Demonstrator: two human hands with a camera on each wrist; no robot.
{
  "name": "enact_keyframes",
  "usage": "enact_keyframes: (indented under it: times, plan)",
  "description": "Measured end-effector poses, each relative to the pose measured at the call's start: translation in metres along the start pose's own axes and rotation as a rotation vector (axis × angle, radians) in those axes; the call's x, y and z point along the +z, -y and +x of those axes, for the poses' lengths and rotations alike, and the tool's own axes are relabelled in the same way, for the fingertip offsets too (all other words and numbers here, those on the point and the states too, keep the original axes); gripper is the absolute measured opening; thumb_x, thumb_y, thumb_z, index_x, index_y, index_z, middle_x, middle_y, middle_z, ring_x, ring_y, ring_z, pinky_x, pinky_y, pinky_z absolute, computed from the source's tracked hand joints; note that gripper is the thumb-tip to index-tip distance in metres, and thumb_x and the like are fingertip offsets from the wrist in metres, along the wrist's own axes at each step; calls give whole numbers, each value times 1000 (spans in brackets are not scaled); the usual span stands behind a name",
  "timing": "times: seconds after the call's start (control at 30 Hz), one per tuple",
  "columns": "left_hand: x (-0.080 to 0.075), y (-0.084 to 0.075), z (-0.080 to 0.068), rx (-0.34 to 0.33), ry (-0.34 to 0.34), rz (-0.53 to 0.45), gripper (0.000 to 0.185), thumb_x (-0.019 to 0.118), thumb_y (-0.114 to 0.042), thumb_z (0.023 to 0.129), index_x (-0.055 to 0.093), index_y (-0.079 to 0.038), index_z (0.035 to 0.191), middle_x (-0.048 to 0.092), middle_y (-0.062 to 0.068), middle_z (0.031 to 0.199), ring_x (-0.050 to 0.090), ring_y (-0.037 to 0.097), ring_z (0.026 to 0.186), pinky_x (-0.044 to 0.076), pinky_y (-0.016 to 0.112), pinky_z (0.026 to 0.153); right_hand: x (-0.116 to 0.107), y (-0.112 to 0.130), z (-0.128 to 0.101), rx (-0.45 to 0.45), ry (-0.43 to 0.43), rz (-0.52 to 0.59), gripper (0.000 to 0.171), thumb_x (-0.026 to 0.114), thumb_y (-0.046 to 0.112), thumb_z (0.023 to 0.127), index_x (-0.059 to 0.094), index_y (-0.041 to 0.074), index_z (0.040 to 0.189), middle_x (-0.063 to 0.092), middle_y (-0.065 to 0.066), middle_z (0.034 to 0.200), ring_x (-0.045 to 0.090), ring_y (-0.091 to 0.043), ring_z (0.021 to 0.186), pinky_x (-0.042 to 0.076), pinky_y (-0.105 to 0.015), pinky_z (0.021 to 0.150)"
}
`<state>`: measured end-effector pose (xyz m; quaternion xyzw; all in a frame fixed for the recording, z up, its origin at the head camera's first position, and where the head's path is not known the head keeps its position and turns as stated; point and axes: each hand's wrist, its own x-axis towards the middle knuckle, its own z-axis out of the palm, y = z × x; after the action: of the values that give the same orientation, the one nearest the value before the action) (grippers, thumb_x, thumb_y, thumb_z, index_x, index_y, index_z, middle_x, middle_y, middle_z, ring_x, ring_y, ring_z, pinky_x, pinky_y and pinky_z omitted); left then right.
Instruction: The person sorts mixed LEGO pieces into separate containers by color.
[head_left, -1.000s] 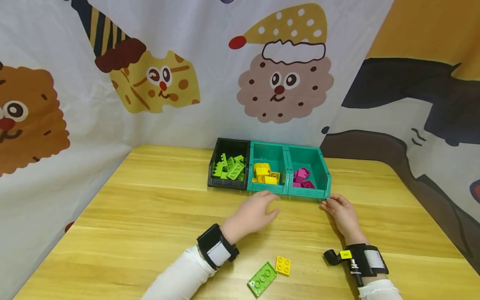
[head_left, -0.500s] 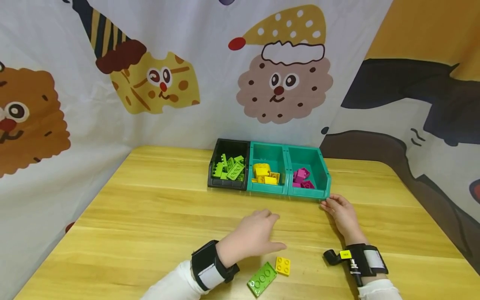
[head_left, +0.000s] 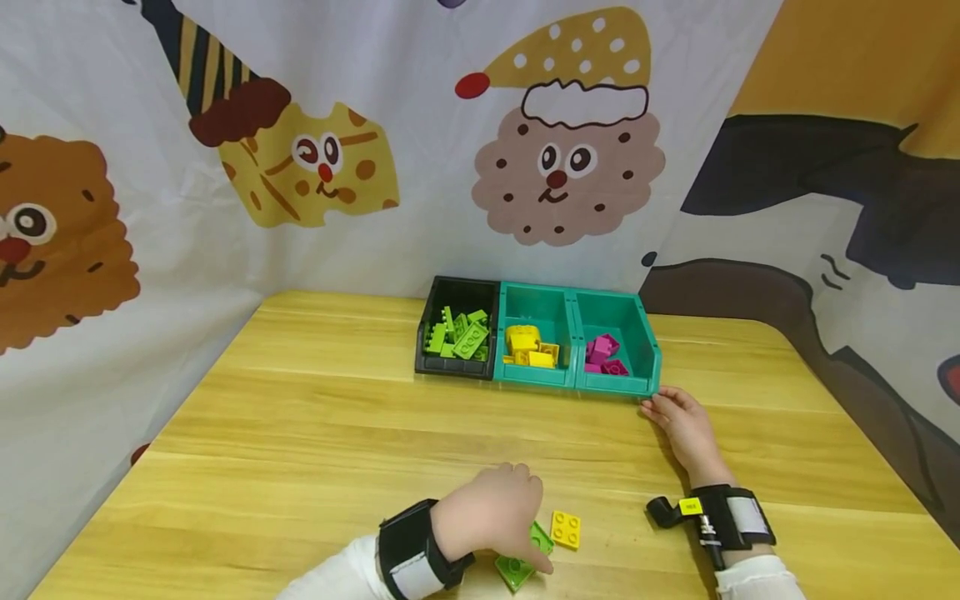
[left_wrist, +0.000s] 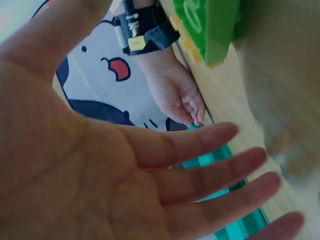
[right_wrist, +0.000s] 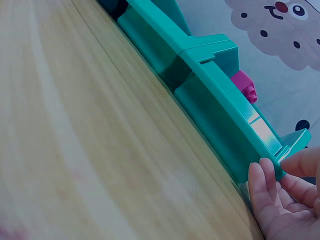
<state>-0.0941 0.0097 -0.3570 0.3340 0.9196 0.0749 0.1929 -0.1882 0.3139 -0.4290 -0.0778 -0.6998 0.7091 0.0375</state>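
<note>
Item, pick-up step: my left hand point(head_left: 491, 518), fingers spread open, settles on the green brick point(head_left: 525, 560) at the near desk point(head_left: 300, 433) edge beside the yellow brick point(head_left: 566, 530); right hand point(head_left: 684, 425), relaxed, touches the far teal bin point(head_left: 617, 385) corner; next, I judge, pinch the brick.

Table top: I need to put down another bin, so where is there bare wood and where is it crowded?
The table is bare left of the black bin and between the bins and the left hand. It is crowded at the near edge, around the green brick and yellow brick, and by the right hand at the teal bin.
</note>
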Motion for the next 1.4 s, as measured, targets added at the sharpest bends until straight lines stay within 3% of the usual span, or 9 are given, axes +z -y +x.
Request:
enact_keyframes:
  times: [0.33,0.47,0.6,0.67,0.87,1.03,1.23,1.4]
  plan:
    - [12,-8,2,-13,37,107,67,82,-55,64,61,-8,107,45,1,94,38,12,79,39,22,54,-1,-1,0,0,6,-4,23,44,8,99,39,-8,115,55,4,90,61,-1,83,52,-15,80]
    - [14,-7,5,-73,20,109,44,79,-36,74,63,-7,103,50,3,92,42,12,75,41,24,55,-1,0,0,6,9,-20,26,43,8,99,37,-9,118,55,5,90,61,-1,83,52,-15,80]
    - [13,0,9,-117,-62,123,10,67,-12,82,65,-7,90,55,3,81,47,11,68,43,25,53,0,0,0,11,11,-9,25,43,8,99,37,-9,117,55,5,90,61,-1,83,52,-15,80]
    - [11,4,10,-119,-104,113,3,63,-6,84,65,-7,85,56,3,77,48,11,67,43,24,54,0,0,-1,12,14,-2,25,43,8,99,37,-9,117,56,5,89,61,0,83,52,-15,79]
    - [10,18,13,-76,-215,72,15,61,5,79,65,-8,82,58,2,77,51,11,70,46,24,62,0,2,-1,2,20,-8,28,43,8,99,36,-10,119,56,7,89,61,0,82,52,-14,79]
    - [10,23,16,-53,-254,54,18,65,7,74,65,-8,83,56,2,78,48,10,68,45,23,63,-1,2,-1,3,17,-27,28,42,8,99,36,-10,120,54,5,91,60,1,83,51,-14,80]
    - [6,28,18,-41,-309,-18,17,75,-2,71,62,-8,80,54,1,76,46,10,66,43,23,59,-1,0,-1,5,19,-29,28,42,9,99,36,-10,119,55,4,91,60,1,83,51,-14,80]
    - [-1,33,23,-45,-414,-121,21,73,-11,80,65,-2,97,56,2,83,48,10,69,46,21,63,-1,1,-1,-1,22,-24,28,42,9,99,36,-10,119,55,5,90,60,1,82,52,-14,79]
